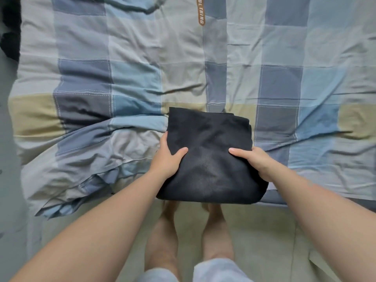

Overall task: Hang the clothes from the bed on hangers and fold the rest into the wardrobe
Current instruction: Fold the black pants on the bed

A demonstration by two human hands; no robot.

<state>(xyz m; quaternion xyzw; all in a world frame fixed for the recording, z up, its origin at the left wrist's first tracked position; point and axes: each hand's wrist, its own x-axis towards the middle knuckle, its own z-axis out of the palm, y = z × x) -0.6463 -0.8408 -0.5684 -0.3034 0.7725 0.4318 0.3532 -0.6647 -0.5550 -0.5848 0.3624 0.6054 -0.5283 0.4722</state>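
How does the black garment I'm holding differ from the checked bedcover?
The black garment is plain dark; the checked bedcover is pale blue, grey and beige. The garment is folded compact; the bedcover lies spread, wrinkled. The left hand and right hand grip the garment, not the bedcover. Both are cloth.

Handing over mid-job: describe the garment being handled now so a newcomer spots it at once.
Find the bed, checked in blue, grey and yellow, and go to the middle of its near edge. A folded black garment is there, the left hand and right hand gripping its two sides. It is the only plain dark, neatly squared piece on the pale checks.
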